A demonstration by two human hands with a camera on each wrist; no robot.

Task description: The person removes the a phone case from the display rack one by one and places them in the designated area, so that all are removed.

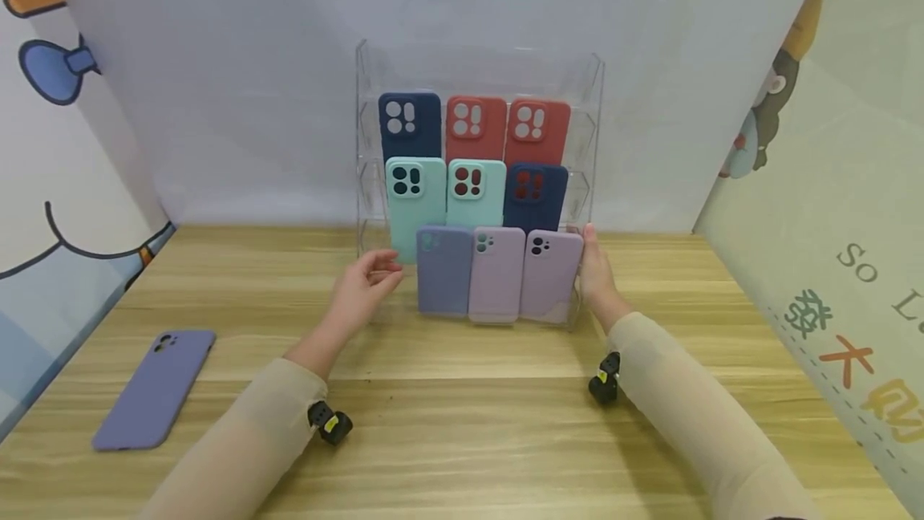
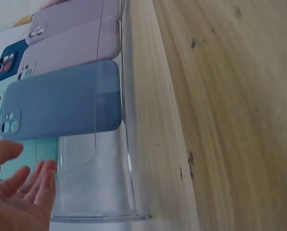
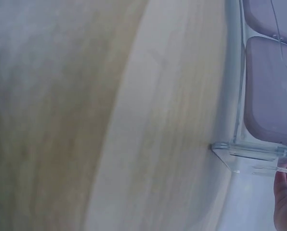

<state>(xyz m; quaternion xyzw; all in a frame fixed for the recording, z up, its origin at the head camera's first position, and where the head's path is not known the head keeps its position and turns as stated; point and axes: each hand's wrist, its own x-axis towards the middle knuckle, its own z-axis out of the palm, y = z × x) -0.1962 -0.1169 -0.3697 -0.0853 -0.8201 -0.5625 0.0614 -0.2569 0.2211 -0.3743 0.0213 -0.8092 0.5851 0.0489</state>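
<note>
Left hand (image 1: 368,283) loose, right hand (image 1: 597,273) seemingly flat against rack (image 2: 93,187); woodgrain table (image 1: 476,416), white backdrop (image 1: 253,103).

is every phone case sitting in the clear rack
No, the head view shows one purple phone case lying flat on the wooden table, apart from the clear rack.

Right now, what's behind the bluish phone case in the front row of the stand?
Behind the bluish case is the left mint case, showing above and beside it, and the middle mint case, showing above. The parts it covers can't be seen.
</note>
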